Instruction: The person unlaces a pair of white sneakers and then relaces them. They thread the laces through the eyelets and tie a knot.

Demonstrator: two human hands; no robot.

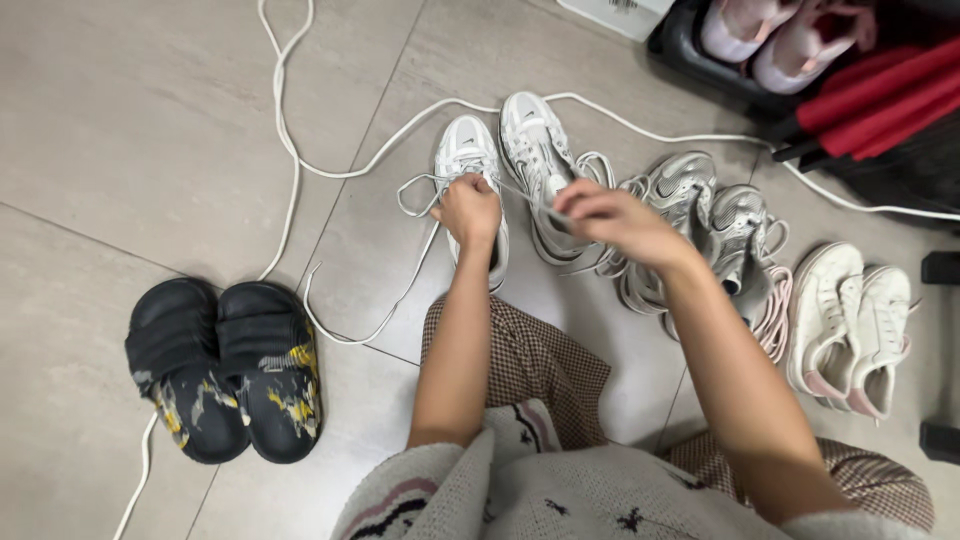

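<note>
White sneaker (470,165) on the tiled floor (130,120) is what we are lacing, its partner sneaker (535,165) lying just beside it. Our left hand (468,212) is clenching over the tongue, pinning the shoe, while our right hand (605,215) is pinching the white lace (415,265) and drawing it taut across. We judge the tightening step is under way; next calls for feeding the lace end through an eyelet with steady tension. Black slippers (225,365) are sitting well apart.
</note>
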